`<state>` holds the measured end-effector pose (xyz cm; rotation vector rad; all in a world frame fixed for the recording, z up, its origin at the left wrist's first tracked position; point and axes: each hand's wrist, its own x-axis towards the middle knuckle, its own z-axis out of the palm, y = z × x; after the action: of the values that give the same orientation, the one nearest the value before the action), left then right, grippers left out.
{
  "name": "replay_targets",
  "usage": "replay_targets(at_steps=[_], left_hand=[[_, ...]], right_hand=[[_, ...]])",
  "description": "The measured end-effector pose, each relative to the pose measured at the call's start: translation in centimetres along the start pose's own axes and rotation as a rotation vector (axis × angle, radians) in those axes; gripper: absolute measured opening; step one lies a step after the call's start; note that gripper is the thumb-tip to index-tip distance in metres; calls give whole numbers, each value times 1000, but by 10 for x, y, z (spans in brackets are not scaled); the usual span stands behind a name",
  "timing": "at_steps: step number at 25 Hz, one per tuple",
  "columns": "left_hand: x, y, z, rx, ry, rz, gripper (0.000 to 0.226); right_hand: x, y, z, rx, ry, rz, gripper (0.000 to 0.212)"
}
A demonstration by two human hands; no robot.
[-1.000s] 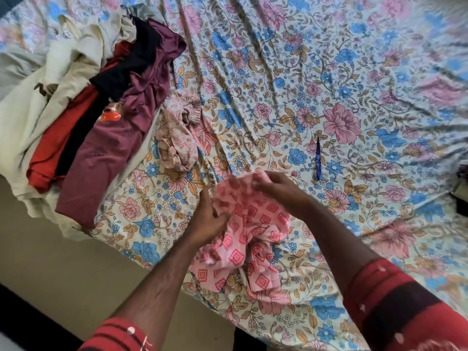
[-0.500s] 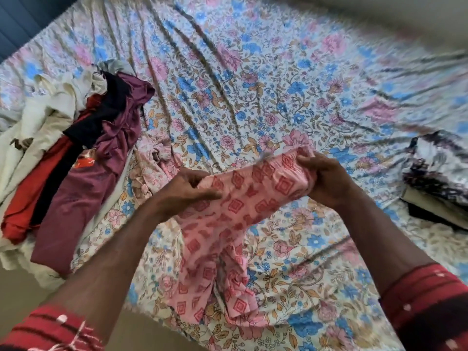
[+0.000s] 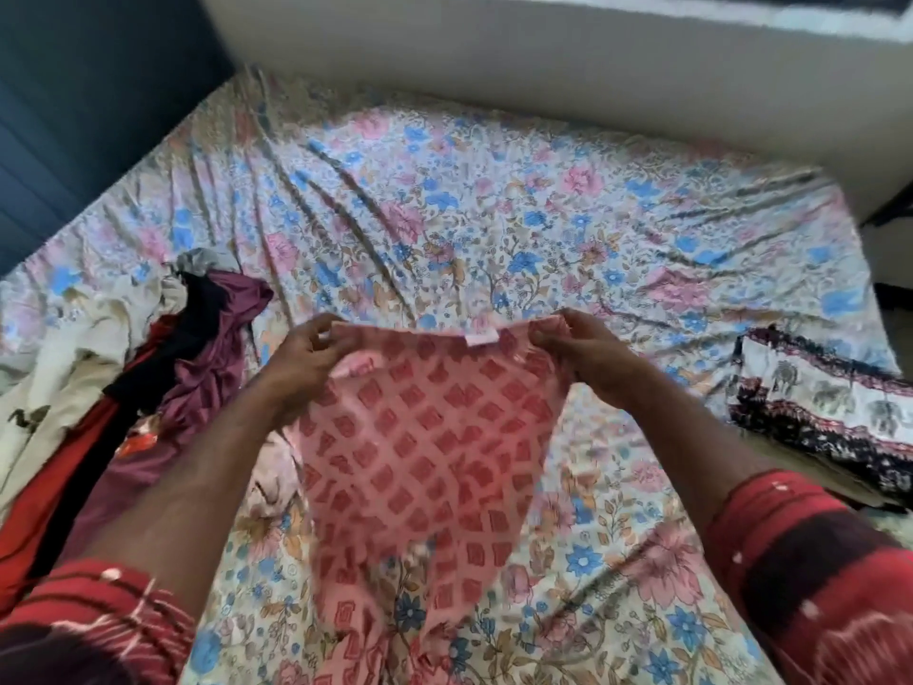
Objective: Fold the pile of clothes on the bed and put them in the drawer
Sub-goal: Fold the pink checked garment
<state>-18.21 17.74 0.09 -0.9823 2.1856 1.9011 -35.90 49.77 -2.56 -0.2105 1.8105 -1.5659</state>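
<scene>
A pink garment (image 3: 420, 452) with a red square print hangs spread out above the bed. My left hand (image 3: 301, 358) pinches its top left corner. At the top right corner, my right hand (image 3: 583, 353) grips the waistband. A small pink label shows at the middle of the top edge. The lower part of the garment trails down toward me over the floral sheet. A pile of unfolded clothes (image 3: 128, 388) in cream, red, black and maroon lies on the bed to the left.
The bed (image 3: 494, 215) wears a wrinkled floral sheet. A folded cloth (image 3: 830, 407) with an elephant print and dark border lies at the right edge. A pale wall runs behind the bed, and a dark panel stands at the far left.
My hands have moved apart and lifted, pulling the bunched pink garment open flat by its top edge. The camera has tilted up, showing more of the bed and the wall.
</scene>
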Motion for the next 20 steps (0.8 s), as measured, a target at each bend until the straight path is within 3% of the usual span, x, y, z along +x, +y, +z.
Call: replay_targets(at_steps=[2, 4, 7, 9, 11, 14, 17, 18, 20], left_hand=[[22, 63, 7, -16, 230, 261, 13], [36, 144, 3, -26, 344, 539, 8], [30, 271, -14, 8, 458, 901, 4], [23, 326, -23, 35, 513, 1006, 4], [10, 353, -22, 37, 533, 1030, 8], [-7, 344, -12, 62, 485, 1038, 23], [-6, 285, 3, 54, 352, 973, 10], [-6, 255, 10, 64, 307, 926, 10], [-6, 178, 23, 111, 238, 796, 7]], right_hand=[[22, -61, 6, 49, 168, -214, 45], [30, -149, 4, 176, 272, -431, 61], [19, -276, -10, 349, 234, -703, 82], [11, -323, -19, 429, 187, -817, 56], [1, -338, -30, 480, 142, -796, 32], [-25, -319, -39, 561, 51, -721, 26], [-43, -259, -49, 582, 94, -600, 52], [-47, -231, -52, 559, 104, -565, 48], [-55, -160, -57, 456, 95, -486, 15]])
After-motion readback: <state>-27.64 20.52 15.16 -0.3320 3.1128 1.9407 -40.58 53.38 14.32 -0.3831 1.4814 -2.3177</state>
